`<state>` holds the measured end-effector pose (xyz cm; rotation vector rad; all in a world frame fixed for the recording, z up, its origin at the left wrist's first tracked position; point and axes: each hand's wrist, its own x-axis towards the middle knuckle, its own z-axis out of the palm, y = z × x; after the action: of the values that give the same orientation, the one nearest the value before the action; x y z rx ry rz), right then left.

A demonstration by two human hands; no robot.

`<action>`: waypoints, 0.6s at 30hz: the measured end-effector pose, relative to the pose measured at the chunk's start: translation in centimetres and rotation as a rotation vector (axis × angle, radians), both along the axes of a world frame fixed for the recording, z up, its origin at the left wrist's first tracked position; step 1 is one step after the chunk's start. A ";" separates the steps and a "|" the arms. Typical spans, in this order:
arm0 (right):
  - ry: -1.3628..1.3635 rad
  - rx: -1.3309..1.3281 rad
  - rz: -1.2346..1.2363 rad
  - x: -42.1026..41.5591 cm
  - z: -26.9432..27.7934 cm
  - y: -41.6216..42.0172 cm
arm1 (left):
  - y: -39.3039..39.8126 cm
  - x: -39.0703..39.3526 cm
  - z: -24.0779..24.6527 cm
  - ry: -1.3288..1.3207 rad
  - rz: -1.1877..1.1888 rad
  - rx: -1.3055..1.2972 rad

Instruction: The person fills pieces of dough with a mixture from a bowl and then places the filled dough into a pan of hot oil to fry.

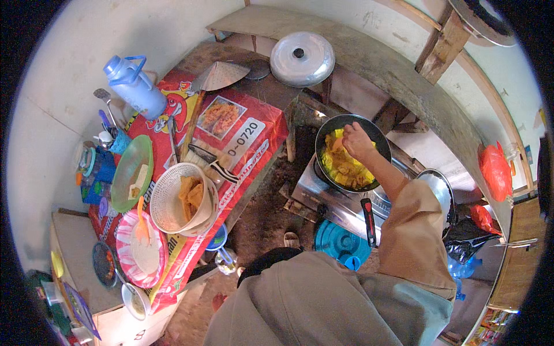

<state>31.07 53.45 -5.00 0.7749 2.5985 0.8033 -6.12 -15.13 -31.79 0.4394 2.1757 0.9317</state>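
Note:
My right hand (357, 142) reaches over a black frying pan (381, 129), fingers bunched just above the food. Yellow, sauce-coated food pieces (350, 171) cover the pan's bottom. An orange-brown piece (338, 143) lies right beside the fingertips; whether they grip it cannot be made out. The pan sits tilted in view on a metal gas stove (314, 190), its black-and-red handle (368, 220) pointing towards me. My left hand is out of view. On the table to the left, a cream plastic basket (162, 212) holds orange-brown slabs (190, 197).
A red printed cover (268, 125) spans the table. On it are a knife (212, 162), a green basket (145, 151), a pink-and-white plate (123, 259) and a blue thermos (138, 93). An aluminium lid (303, 58) lies behind. A teal bucket (331, 242) stands below the stove.

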 end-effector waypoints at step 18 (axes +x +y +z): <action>0.617 -0.110 -0.707 4.5 -2.1 0.4 | 1.0 1.3 1.4 -0.055 0.044 -0.013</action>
<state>35.59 53.88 -7.07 1.9897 2.4750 0.2174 -4.82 -14.10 -30.37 0.3563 2.1479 0.9425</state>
